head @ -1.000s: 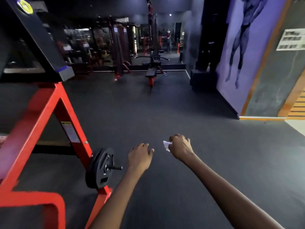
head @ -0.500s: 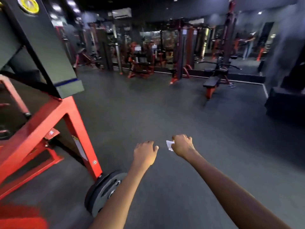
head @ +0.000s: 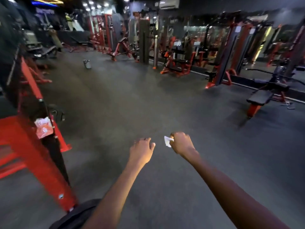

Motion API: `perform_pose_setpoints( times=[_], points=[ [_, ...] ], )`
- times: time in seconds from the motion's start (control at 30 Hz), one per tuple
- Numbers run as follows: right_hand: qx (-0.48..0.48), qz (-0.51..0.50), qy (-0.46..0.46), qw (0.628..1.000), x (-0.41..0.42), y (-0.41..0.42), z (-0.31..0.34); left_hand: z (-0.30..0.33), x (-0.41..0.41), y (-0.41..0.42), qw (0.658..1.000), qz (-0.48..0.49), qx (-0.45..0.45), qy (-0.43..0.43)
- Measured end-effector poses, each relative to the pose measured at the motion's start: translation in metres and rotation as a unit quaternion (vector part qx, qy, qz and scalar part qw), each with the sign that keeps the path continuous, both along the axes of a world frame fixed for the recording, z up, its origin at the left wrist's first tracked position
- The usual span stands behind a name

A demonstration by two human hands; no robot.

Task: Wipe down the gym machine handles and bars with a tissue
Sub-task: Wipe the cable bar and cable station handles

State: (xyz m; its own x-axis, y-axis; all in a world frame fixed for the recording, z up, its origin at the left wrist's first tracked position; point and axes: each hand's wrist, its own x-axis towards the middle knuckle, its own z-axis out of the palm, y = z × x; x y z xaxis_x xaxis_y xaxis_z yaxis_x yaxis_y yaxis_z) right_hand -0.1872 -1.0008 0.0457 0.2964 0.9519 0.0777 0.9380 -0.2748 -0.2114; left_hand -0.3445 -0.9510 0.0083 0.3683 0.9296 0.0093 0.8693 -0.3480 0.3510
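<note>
2 hands held out over the gym floor, tissue in the right.
At 9 o'clock a red machine frame [head: 38,156]; left hand [head: 141,151] loosely curled, holding nothing; white tissue [head: 168,141] just left of the right hand [head: 182,143], whose fingers clamp it; black bench [head: 260,98] at 2 o'clock.

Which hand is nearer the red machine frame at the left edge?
Left. The left hand hangs over open floor just right of the red machine frame; the right hand, gripping the tissue, is farther right.
</note>
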Motion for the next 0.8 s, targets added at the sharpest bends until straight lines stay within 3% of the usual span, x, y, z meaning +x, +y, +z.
perform_pose_setpoints(
  times=[0.27,0.5,0.8],
  points=[
    [-0.009,0.084,0.013,0.996,0.073,0.2,-0.02,-0.007,0.071,0.161,0.994,0.053,0.056,0.075],
    [0.0,0.204,0.017,0.979,0.113,0.406,-0.005,-0.005,0.116,0.328,0.985,0.152,0.038,0.072],
    [-0.013,0.316,0.045,0.948,0.101,0.654,-0.017,-0.012,0.109,0.542,0.961,0.268,0.026,0.064]
  ],
)
